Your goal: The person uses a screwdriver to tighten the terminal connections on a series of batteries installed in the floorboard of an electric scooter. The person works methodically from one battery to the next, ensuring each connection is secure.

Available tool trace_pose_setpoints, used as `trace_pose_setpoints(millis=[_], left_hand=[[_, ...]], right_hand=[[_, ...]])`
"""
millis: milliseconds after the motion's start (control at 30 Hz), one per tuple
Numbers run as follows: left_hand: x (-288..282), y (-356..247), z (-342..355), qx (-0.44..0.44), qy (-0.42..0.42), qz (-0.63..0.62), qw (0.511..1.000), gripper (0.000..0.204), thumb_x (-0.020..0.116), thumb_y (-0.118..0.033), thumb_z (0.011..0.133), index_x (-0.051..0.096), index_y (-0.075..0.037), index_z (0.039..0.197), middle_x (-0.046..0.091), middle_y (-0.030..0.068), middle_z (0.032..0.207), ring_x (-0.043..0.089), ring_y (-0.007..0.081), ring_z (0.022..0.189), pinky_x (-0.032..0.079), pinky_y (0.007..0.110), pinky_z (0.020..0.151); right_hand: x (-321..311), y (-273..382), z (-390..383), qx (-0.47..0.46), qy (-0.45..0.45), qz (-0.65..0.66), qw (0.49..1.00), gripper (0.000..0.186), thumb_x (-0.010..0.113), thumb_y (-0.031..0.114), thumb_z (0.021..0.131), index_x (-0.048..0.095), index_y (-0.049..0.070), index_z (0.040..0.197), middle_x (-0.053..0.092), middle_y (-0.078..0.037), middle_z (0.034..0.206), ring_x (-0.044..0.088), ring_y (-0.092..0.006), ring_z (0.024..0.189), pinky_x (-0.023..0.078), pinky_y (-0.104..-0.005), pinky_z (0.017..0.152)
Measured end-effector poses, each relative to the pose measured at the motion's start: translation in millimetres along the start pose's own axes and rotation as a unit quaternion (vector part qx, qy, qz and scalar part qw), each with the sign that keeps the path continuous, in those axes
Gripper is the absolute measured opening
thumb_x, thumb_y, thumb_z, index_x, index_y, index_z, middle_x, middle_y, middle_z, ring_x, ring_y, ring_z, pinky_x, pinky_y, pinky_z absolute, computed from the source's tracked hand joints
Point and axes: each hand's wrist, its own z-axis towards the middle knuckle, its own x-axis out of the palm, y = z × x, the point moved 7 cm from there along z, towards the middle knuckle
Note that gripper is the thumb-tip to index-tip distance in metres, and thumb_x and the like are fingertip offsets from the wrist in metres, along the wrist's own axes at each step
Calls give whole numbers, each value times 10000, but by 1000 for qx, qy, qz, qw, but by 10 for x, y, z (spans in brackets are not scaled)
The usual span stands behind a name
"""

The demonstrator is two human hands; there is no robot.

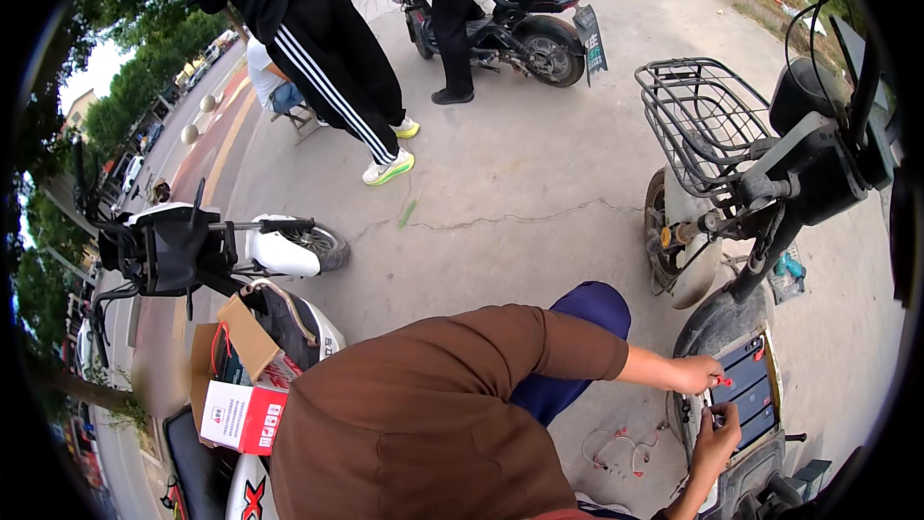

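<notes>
Head view: the left hand has its fingertips pinched together on a small red piece, which sits over the batteries in the open floor compartment of a scooter; the right hand bends in just beside it, and whether its fingers clamp anything I cannot tell. Done well, this probably wants a steady pinch and no bare contact bridging two batteries. The compartment holds them side by side; well apart, an open carton contains something dark and a red cord
</notes>
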Motion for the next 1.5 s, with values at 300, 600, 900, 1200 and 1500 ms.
trace_pose_setpoints(millis=[300, 600, 900, 1200, 1500], left_hand=[[-208, -208, -180, -129, 61, -216, 966, 116, 562, -174, 827, 557, -63, 792, 468, -17, 585, 333, 57, 424, 306, 234, 418], [4, -71, -173, -152, 134, -178, 963, 174, 659, -191, 818, 592, -41, 877, 537, -6, 670, 363, 36, 442, 309, 202, 423], [123, -4, -108, -149, 155, -136, 967, 227, 671, -216, 815, 603, -29, 924, 545, -1, 700, 413, 51, 498, 341, 197, 463], [258, 28, -94, -167, 168, -126, 963, 380, 678, -284, 816, 582, -32, 1084, 615, 63, 911, 568, 125, 811, 434, 256, 745], [233, 36, -127, -172, 194, -158, 953, 372, 609, -163, 860, 517, 24, 1168, 613, 132, 1035, 608, 215, 932, 483, 331, 810]], right_hand=[[11, -344, 214, 147, 9, 217, 965, 153, 640, 103, 811, 586, -31, 860, 545, -14, 636, 457, -57, 472, 364, -220, 425], [101, -499, 22, 158, -11, 291, 943, 199, 647, 115, 825, 612, -43, 941, 580, -30, 693, 465, -57, 501, 382, -210, 433], [117, -679, -63, 213, -14, 283, 935, 166, 656, 115, 807, 631, -32, 880, 554, -18, 607, 469, -61, 476, 379, -216, 421], [-103, -859, -154, 255, -101, 352, 895, 133, 664, 103, 794, 634, -11, 856, 548, -9, 582, 461, -57, 466, 370, -206, 417], [-198, -1081, -290, 264, -181, 418, 850, 129, 639, 71, 792, 614, -35, 860, 584, -44, 664, 484, -77, 499, 418, -231, 445]])
